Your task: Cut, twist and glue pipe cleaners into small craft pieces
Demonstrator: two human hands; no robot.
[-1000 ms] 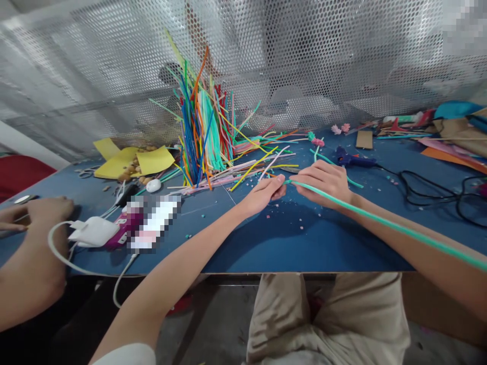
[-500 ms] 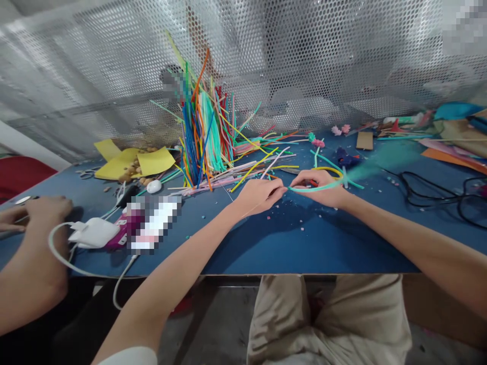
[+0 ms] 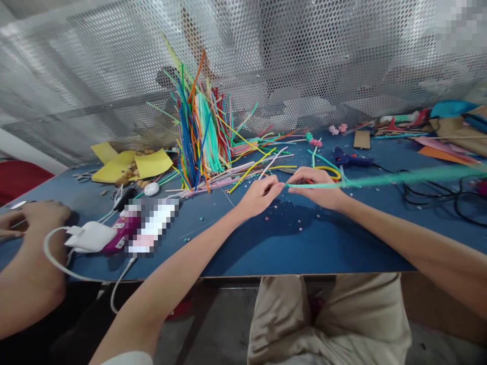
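Observation:
A teal pipe cleaner (image 3: pixel 365 181) runs from between my hands out to the right, its long free end smeared by motion. My left hand (image 3: pixel 261 196) pinches close to the tip of it, thumb against fingers. A thin pale wire or thread shows beside this wrist. My right hand (image 3: pixel 317 187) is closed on the same pipe cleaner, its fingertips almost touching the left ones. Something red and dark shows behind the right fingers; whether it is held or lies on the table I cannot tell. Both hands are just above the blue table (image 3: pixel 243 253).
A big bundle of coloured pipe cleaners (image 3: pixel 205 137) stands at the back, with loose ones around it. A blue glue gun (image 3: pixel 353 159) and black cable (image 3: pixel 418 195) lie right. Left are a phone (image 3: pixel 155 223), white charger (image 3: pixel 93 236) and another person's hand (image 3: pixel 45 215).
The free end of the teal pipe cleaner has swung from up and back to stretching nearly level towards the right. Both hands keep their grip in nearly the same place.

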